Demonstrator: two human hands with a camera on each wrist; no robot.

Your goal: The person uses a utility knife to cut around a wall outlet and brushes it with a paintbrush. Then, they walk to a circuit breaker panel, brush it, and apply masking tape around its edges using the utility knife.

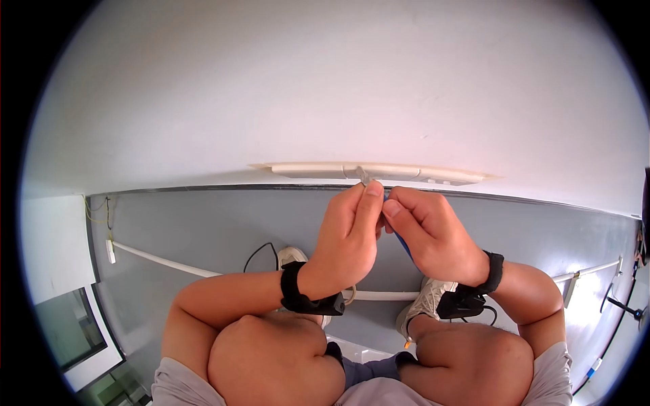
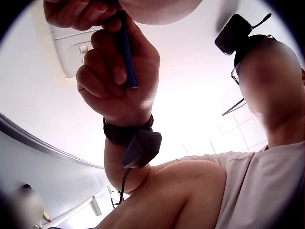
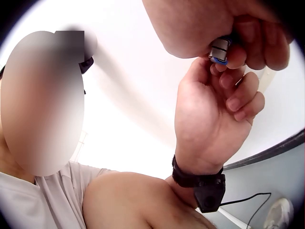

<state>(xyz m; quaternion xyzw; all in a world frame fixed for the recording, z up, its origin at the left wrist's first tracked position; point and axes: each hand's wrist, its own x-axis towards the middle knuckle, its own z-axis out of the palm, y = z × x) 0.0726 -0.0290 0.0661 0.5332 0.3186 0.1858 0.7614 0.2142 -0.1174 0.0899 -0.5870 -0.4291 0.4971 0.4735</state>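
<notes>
My left hand and right hand meet at the white wall socket panel. Curled right fingers grip a slim blue tool, which slants down across that palm in the left wrist view. In the head view a small grey tip shows beyond my left thumb, against the panel. My left thumb and finger pinch the tool's front part. A metal end with a blue edge shows between the hands in the right wrist view; the exact contact is hidden by fingers.
A dark skirting strip runs below the panel. A white pipe crosses the grey floor behind the hands. My light shoes and bent knees are close below, with black cables near the shoes.
</notes>
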